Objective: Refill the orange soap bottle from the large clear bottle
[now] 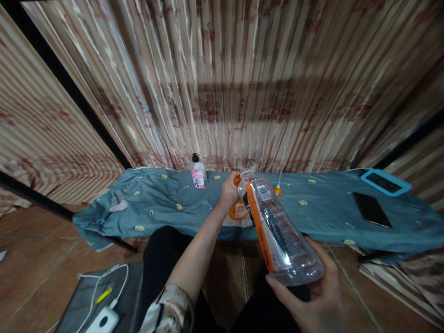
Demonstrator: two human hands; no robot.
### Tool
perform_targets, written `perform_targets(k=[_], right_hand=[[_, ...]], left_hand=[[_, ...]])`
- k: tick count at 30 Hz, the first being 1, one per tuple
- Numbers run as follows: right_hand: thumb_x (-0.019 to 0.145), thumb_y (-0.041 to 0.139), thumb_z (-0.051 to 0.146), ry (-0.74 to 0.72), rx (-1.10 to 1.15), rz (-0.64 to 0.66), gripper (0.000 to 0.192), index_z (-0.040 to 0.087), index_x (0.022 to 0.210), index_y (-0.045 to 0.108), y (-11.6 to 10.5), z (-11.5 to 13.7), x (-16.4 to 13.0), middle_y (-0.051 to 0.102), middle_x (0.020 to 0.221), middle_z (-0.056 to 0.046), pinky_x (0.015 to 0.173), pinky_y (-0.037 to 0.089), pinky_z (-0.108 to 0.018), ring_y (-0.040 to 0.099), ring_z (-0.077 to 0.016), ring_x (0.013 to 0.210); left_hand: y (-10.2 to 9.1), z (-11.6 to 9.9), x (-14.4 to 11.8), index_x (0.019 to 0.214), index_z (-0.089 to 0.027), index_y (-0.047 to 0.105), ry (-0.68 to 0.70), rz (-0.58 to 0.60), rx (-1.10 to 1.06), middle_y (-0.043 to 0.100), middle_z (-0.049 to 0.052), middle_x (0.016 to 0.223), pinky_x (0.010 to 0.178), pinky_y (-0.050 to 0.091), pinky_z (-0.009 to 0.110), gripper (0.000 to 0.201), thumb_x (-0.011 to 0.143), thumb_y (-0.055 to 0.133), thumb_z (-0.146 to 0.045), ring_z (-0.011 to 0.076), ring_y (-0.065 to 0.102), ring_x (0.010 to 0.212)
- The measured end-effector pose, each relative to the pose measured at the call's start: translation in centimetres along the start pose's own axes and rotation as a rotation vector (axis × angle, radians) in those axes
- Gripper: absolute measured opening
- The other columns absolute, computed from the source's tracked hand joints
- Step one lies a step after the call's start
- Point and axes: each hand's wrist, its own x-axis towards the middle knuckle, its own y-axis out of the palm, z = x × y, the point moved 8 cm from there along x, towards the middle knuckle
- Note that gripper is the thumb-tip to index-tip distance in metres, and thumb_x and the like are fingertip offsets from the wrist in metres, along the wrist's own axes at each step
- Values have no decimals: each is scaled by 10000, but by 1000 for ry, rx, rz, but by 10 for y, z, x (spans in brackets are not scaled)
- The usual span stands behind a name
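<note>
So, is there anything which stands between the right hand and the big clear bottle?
Nothing visible: the right hand has its grip directly on the clear bottle, at the base. The left hand is at the other end, by the orange bottle.

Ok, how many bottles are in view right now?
3: a clear bottle in the right hand, an orange bottle in the left hand, partly hidden by the clear one, and a pink-labelled bottle standing on the cloth, further left.
</note>
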Motion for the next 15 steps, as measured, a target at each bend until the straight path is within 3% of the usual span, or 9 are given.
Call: perform_targets(k=[11, 15], right_hand=[[624, 872, 648, 60, 30, -12, 974, 229, 1436, 533, 0, -4, -1, 617, 1424, -176, 732, 646, -380, 726, -327, 1063], [647, 870, 633, -22, -20, -20, 945, 214, 1426, 538, -2, 4, 1, 635, 1368, -176, 687, 652, -334, 736, -299, 1013]], left_hand=[[0, 0, 0, 961, -181, 715, 6, 4, -19, 768, 25, 888, 797, 532, 288, 311, 707, 848, -301, 198, 696, 836], [0, 0, 0, 965, -176, 715, 8, 4, 1, 758, 20, 860, 787, 527, 282, 313, 708, 848, -296, 198, 691, 826]])
